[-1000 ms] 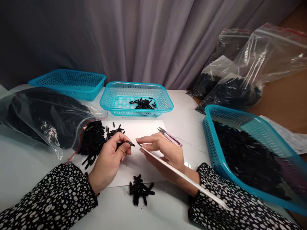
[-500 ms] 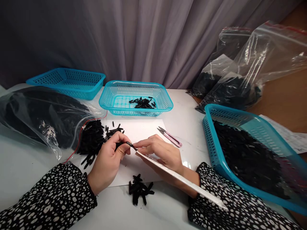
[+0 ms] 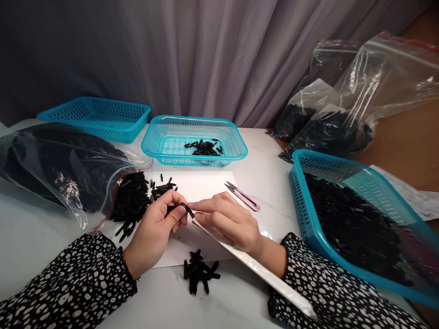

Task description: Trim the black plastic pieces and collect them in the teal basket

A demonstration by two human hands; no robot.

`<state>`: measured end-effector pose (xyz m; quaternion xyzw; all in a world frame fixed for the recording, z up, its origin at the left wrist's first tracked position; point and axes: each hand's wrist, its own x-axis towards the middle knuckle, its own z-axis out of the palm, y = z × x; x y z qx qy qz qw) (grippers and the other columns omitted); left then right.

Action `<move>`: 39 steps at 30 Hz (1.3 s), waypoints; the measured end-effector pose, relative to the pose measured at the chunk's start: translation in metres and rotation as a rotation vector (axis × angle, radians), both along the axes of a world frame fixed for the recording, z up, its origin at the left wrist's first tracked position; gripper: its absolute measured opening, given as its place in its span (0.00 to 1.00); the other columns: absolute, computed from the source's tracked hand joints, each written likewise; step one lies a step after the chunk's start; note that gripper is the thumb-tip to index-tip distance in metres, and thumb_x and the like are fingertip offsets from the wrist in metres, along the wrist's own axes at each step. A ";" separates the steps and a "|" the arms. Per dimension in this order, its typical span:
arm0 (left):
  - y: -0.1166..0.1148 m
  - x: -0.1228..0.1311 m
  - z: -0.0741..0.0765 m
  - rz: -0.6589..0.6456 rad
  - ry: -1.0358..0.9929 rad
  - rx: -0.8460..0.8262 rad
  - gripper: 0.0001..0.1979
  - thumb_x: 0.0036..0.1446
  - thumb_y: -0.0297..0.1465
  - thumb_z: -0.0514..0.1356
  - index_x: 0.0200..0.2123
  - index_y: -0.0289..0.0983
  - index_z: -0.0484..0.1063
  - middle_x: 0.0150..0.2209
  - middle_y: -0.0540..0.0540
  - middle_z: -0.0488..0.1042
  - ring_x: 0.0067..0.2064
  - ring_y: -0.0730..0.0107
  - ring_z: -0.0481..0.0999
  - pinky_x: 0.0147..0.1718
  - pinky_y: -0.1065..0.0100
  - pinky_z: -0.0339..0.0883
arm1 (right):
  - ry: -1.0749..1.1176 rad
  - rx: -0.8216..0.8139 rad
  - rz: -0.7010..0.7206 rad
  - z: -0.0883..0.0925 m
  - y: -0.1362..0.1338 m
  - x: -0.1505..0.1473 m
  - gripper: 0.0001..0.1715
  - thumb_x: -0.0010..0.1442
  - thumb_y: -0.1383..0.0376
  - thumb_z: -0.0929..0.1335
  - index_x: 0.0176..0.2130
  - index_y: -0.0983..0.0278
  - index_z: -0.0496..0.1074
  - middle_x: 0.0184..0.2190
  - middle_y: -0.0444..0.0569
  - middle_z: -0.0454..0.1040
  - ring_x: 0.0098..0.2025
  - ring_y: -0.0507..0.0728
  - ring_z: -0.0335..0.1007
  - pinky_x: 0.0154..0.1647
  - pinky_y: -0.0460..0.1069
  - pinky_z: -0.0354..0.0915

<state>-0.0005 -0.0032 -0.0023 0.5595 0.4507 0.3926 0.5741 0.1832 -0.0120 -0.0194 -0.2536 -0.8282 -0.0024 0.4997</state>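
My left hand (image 3: 156,230) pinches a small, slim black piece (image 3: 188,210) between thumb and forefinger. My right hand (image 3: 229,221) is closed around a long white tool (image 3: 254,265), which slants down toward my right forearm. The narrow end of this tool meets the black piece, and my right forefinger reaches to the same spot. What kind of tool it is, I cannot make out. Under both hands lies a white sheet (image 3: 209,183). A small heap of black pieces (image 3: 199,274) sits at its near edge, and a larger pile (image 3: 132,196) lies beside my left hand.
Pink-handled thread snips (image 3: 243,196) lie right of the sheet. Behind it stands a blue basket (image 3: 195,119) with some black pieces, beside another blue basket (image 3: 92,103). A fuller blue basket (image 3: 308,205) is at right. Plastic bags of black pieces lie left (image 3: 61,169) and back right (image 3: 336,128).
The white tool has turned slightly and its far end has dropped a little to the left. My right fingers have shifted along it. The left hand keeps its pinch on the black piece.
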 end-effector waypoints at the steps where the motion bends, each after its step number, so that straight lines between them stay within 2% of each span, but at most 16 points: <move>1: -0.001 0.001 0.001 -0.003 -0.042 -0.035 0.12 0.59 0.39 0.62 0.29 0.38 0.68 0.21 0.56 0.66 0.21 0.77 0.57 0.21 0.72 0.50 | -0.029 0.038 -0.006 0.001 0.000 0.000 0.11 0.69 0.73 0.63 0.36 0.67 0.72 0.41 0.57 0.82 0.35 0.55 0.75 0.34 0.51 0.67; 7: -0.011 0.006 0.009 0.019 -0.217 -0.257 0.17 0.55 0.43 0.67 0.29 0.37 0.68 0.21 0.57 0.66 0.22 0.80 0.56 0.22 0.75 0.51 | -0.233 0.176 -0.042 0.016 -0.005 0.002 0.17 0.68 0.75 0.60 0.31 0.67 0.71 0.41 0.61 0.82 0.39 0.58 0.77 0.36 0.53 0.68; 13: -0.015 0.008 0.014 0.000 -0.316 -0.435 0.17 0.53 0.41 0.69 0.29 0.37 0.67 0.21 0.56 0.65 0.22 0.80 0.56 0.22 0.76 0.52 | -0.289 0.198 -0.073 0.020 -0.006 0.000 0.18 0.68 0.76 0.60 0.29 0.65 0.69 0.39 0.60 0.81 0.40 0.58 0.76 0.37 0.53 0.69; 19: -0.015 0.006 0.014 -0.022 -0.360 -0.465 0.17 0.54 0.40 0.69 0.27 0.37 0.67 0.21 0.56 0.65 0.23 0.80 0.57 0.22 0.76 0.52 | -0.283 0.132 -0.081 0.018 -0.010 -0.001 0.18 0.68 0.76 0.58 0.31 0.64 0.69 0.39 0.61 0.81 0.40 0.60 0.75 0.37 0.55 0.69; 23: -0.017 0.008 0.014 -0.002 -0.337 -0.467 0.15 0.55 0.40 0.68 0.30 0.36 0.68 0.23 0.55 0.67 0.23 0.80 0.57 0.21 0.76 0.49 | -0.166 0.069 -0.149 0.010 -0.007 0.000 0.13 0.68 0.75 0.60 0.36 0.64 0.70 0.42 0.59 0.81 0.39 0.60 0.75 0.37 0.55 0.68; 26: -0.016 0.008 0.010 -0.009 -0.282 -0.387 0.14 0.56 0.41 0.67 0.33 0.37 0.68 0.24 0.55 0.70 0.22 0.80 0.57 0.21 0.75 0.49 | 0.033 0.003 -0.183 0.001 0.000 0.002 0.10 0.66 0.75 0.64 0.39 0.63 0.70 0.42 0.57 0.81 0.40 0.60 0.77 0.37 0.55 0.68; 30: -0.011 0.005 0.001 0.010 -0.148 -0.106 0.13 0.58 0.40 0.65 0.32 0.38 0.68 0.23 0.55 0.70 0.22 0.79 0.59 0.21 0.74 0.51 | 0.293 -0.286 -0.151 -0.004 0.001 0.003 0.08 0.65 0.73 0.67 0.36 0.61 0.71 0.41 0.51 0.83 0.40 0.58 0.80 0.40 0.55 0.72; 32: -0.009 0.003 -0.001 0.034 -0.079 -0.022 0.10 0.59 0.38 0.63 0.32 0.38 0.69 0.23 0.54 0.70 0.22 0.78 0.60 0.21 0.73 0.53 | 0.357 -0.360 -0.138 -0.003 -0.002 0.002 0.07 0.64 0.73 0.68 0.35 0.61 0.72 0.42 0.51 0.83 0.40 0.58 0.80 0.41 0.56 0.73; 35: -0.007 0.002 0.000 0.055 -0.004 0.061 0.08 0.60 0.36 0.62 0.32 0.38 0.69 0.23 0.54 0.70 0.22 0.76 0.61 0.22 0.72 0.55 | 0.370 -0.342 -0.098 0.001 -0.008 -0.001 0.07 0.63 0.72 0.69 0.35 0.61 0.72 0.41 0.51 0.83 0.40 0.59 0.80 0.41 0.57 0.73; 39: -0.007 0.001 0.003 0.064 0.050 0.099 0.07 0.60 0.34 0.60 0.31 0.38 0.69 0.23 0.54 0.69 0.22 0.76 0.62 0.22 0.72 0.57 | 0.304 -0.209 -0.046 0.003 -0.010 -0.004 0.05 0.65 0.70 0.68 0.36 0.62 0.73 0.39 0.53 0.82 0.36 0.57 0.78 0.36 0.55 0.72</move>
